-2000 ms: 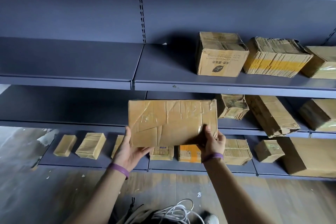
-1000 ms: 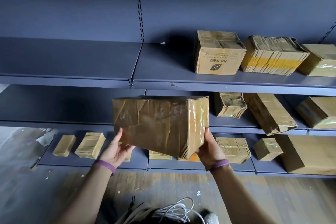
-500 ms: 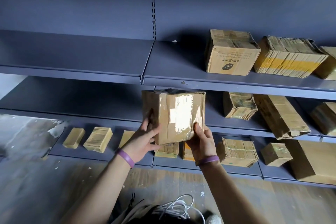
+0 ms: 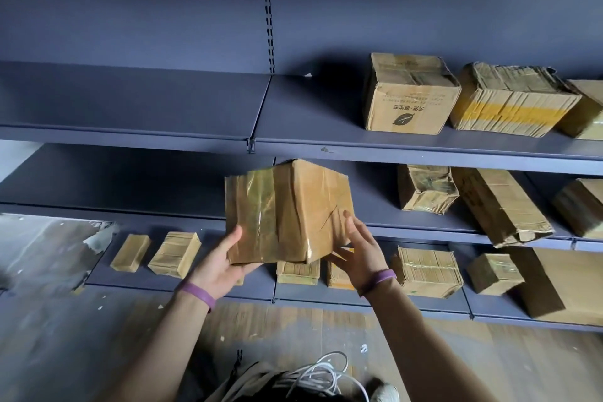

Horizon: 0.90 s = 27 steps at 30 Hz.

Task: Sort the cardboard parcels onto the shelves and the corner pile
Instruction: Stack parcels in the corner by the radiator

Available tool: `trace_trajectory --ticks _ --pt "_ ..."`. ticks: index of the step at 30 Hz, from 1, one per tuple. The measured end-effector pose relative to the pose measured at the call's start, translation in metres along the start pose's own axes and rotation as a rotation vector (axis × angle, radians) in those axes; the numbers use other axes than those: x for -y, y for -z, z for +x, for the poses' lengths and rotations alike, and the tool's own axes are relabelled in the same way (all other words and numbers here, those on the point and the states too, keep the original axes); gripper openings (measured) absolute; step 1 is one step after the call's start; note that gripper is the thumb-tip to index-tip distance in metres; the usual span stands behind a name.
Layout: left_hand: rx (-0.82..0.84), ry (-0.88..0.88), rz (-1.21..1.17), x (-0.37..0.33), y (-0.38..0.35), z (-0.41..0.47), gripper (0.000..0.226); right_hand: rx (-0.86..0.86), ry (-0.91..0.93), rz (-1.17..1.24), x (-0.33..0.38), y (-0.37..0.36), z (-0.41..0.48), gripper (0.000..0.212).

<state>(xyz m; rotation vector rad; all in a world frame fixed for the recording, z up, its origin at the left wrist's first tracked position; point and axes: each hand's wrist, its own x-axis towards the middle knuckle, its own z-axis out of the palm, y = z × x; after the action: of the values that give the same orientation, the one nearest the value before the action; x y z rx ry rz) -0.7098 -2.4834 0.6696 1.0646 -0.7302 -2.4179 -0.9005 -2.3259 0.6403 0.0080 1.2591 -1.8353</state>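
Note:
A brown cardboard parcel (image 4: 287,212) wrapped in clear tape hangs in front of the grey shelving, one vertical corner turned toward me. My left hand (image 4: 225,261) holds it from below at its left bottom corner, thumb up on the taped front face. My right hand (image 4: 355,245) lies with straight, spread fingers against the parcel's right face. The parcel is level with the second-lowest shelf (image 4: 163,206), whose left part is bare. The shelf above (image 4: 293,114) is bare on its left and middle.
A leaf-logo box (image 4: 408,98) and a yellow-banded box (image 4: 509,101) stand on the upper shelf. A crumpled parcel (image 4: 424,189) and a long parcel (image 4: 499,206) lie right of my hands. Several small parcels (image 4: 174,253) and a large box (image 4: 564,284) fill the bottom shelf. White cable (image 4: 326,375) lies by my feet.
The parcel has been turned from its wide face toward me to a corner toward me. My right hand has slid from a grip to flat fingers on the right face.

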Motion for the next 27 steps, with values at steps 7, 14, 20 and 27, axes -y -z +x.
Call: trace_trajectory --ticks 7,14,20,27 --pt "0.045 0.021 0.029 0.002 0.016 0.007 0.086 -0.28 -0.064 0.062 0.005 0.032 0.018 0.067" --pt "0.228 0.044 0.1 -0.005 0.019 0.02 0.084 -0.26 -0.052 0.148 0.005 0.047 0.022 0.023" --pt "0.092 -0.059 0.305 -0.019 0.008 0.03 0.051 -0.268 0.083 0.247 0.002 0.054 0.025 0.015" --pt "-0.276 -0.076 0.561 -0.032 -0.022 0.034 0.067 -0.413 0.172 0.208 -0.009 0.052 0.025 0.047"
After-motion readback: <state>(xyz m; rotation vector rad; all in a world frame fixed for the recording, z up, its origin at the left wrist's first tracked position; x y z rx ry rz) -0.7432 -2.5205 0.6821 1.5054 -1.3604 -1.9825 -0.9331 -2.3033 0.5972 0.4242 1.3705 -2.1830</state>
